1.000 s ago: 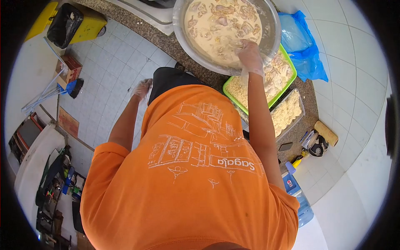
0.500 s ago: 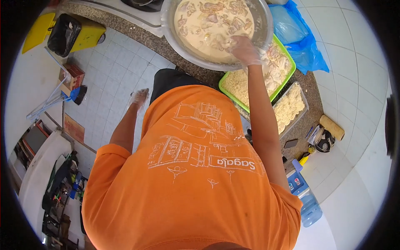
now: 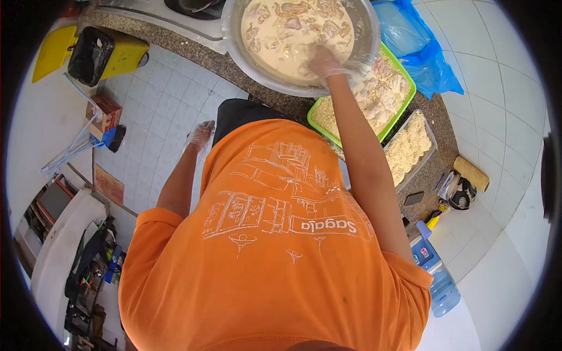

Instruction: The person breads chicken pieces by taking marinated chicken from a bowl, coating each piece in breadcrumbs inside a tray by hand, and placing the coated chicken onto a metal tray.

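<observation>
My right hand [image 3: 325,63], in a clear plastic glove, reaches into a large metal basin [image 3: 374,36] of pale batter with pieces of raw meat. Its fingers are blurred and partly lost in the batter, so their grip is unclear. Close to that wrist is a green-rimmed tray [image 3: 413,88] holding crumbly coating and coated pieces. Beside it, a clear container [image 3: 432,144] holds more coated pieces or crumbs. My left hand [image 3: 202,134], also gloved, hangs over the floor by my dark shorts, its fingers loosely apart with nothing visible in them.
A blue plastic bag [image 3: 430,64] lies behind the tray. On the granite counter are a phone [image 3: 414,199] and a brown roll [image 3: 472,174]. A yellow bin [image 3: 126,55], a box [image 3: 106,114] and a broom [image 3: 116,138] stand on the left. A sink edge borders the basin.
My right hand has moved left and slightly up, further over the batter. More of the green-rimmed tray shows. My left hand stays low at my side.
</observation>
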Demonstrator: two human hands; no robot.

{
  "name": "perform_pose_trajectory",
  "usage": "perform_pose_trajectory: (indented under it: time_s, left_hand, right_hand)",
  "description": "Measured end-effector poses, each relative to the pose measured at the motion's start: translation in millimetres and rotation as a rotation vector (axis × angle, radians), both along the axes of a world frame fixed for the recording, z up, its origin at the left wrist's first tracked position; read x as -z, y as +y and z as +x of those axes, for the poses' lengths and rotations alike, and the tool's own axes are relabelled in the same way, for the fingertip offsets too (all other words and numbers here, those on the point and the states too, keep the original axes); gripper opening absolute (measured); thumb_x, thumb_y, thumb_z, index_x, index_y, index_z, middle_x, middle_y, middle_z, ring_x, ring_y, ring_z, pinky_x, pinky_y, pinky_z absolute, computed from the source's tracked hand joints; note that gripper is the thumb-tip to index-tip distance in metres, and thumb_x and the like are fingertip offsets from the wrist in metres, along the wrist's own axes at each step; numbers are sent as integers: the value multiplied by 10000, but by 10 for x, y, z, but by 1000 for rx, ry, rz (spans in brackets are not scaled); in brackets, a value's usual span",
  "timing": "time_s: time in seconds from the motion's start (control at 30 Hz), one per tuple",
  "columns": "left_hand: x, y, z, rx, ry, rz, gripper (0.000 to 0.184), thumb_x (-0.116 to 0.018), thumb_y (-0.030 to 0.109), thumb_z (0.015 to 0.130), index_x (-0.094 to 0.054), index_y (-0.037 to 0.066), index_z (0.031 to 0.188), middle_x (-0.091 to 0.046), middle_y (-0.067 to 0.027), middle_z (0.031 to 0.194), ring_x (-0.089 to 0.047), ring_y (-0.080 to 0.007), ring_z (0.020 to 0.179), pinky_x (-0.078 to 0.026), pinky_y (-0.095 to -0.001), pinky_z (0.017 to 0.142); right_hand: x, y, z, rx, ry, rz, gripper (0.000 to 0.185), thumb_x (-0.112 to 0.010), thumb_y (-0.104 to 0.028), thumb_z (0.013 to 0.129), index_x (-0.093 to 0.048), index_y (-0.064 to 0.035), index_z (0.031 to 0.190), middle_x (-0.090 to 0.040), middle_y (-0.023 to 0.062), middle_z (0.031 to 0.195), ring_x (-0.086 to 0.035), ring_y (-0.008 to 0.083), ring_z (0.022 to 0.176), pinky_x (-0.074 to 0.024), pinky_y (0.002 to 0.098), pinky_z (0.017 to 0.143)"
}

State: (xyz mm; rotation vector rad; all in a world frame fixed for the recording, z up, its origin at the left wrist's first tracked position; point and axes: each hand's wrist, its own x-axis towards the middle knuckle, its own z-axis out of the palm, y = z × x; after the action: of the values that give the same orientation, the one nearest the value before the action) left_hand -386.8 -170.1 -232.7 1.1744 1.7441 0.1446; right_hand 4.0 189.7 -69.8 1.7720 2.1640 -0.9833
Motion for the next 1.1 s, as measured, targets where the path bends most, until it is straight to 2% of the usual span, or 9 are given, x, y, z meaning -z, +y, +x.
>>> perform_pose_trajectory:
  time_s: [0.2, 0.3, 0.4, 0.57, 0.73, 0.8, 0.9, 1.0, 1.1]
  left_hand:
    - [78, 12, -90, -422, -314, -122, 585, -483, 492, 1046, -631, -31, 1262, -709, -94, 1021, -644, -172, 902, -505, -344, 849]
    - [43, -44, -103, -467, -240, -144, 560, -504, 468, 1044, -641, -31, 1256, -702, -75, 1002, -621, -153, 865, -502, -331, 827]
    - [96, -116, -130, -434, -273, -263, 533, -514, 453, 1042, -645, -11, 1268, -700, -62, 1004, -620, -149, 870, -504, -339, 821]
    - [476, -400, -196, -82, -115, 123, 516, -510, 454, 1042, -654, 7, 1256, -701, -48, 993, -625, -172, 879, -503, -364, 820]
    - [675, -309, -341, 69, -73, 43, 509, -506, 445, 1046, -653, -10, 1223, -698, -32, 1001, -625, -181, 887, -496, -368, 824]
    - [-19, 57, -112, -77, -1, -131, 503, -513, 442, 1043, -651, -8, 1220, -694, -27, 1005, -622, -174, 880, -493, -354, 819]
    - [325, 26, -193, -496, -410, -166, 494, -534, 445, 1034, -650, 2, 1221, -683, -25, 990, -611, -154, 864, -489, -325, 802]
    - [-71, 242, -93, -511, -325, -144, 493, -550, 452, 1027, -647, 16, 1236, -673, -26, 969, -599, -135, 848, -483, -300, 793]
    - [-1, 216, -86, -508, -333, -141, 485, -552, 440, 1025, -653, 5, 1214, -671, -35, 965, -601, -132, 857, -481, -294, 802]
  right_hand:
    - [-648, -73, -4, -145, 156, -122, 439, -730, -179, 768, -686, -16, 1174, -681, 241, 1171, -649, 396, 1108, -499, 440, 994]
    - [-899, -349, 43, 26, 163, 383, 414, -723, -169, 784, -694, -31, 1173, -693, 225, 1147, -654, 398, 1084, -507, 434, 982]
    - [-1224, -458, 16, 69, 198, 155, 465, -719, -122, 799, -672, -19, 1250, -679, 241, 1205, -622, 376, 1195, -481, 419, 1028]
    - [-1050, -314, 154, 13, 106, 177, 456, -723, -264, 843, -673, -17, 1222, -681, 237, 1194, -625, 382, 1171, -480, 428, 1025]
    - [-170, -289, -57, -116, 22, 106, 509, -755, -293, 835, -659, 14, 1230, -652, 245, 1261, -608, 393, 1195, -465, 429, 1042]
    - [-242, -305, -259, -70, -14, 8, 528, -757, -282, 835, -642, 17, 1255, -628, 243, 1310, -595, 400, 1213, -449, 427, 1066]
    - [-386, -169, -124, -132, 123, -64, 568, -775, -279, 819, -629, -1, 1293, -592, 238, 1371, -563, 392, 1261, -423, 408, 1102]
    - [-920, -256, -31, -40, 44, 158, 493, -640, -173, 871, -611, -35, 1344, -590, 225, 1370, -556, 361, 1281, -426, 407, 1103]
    - [-1305, -307, -18, 79, 34, 126, 548, -778, -250, 819, -651, -44, 1311, -576, 240, 1394, -549, 356, 1299, -444, 383, 1084]
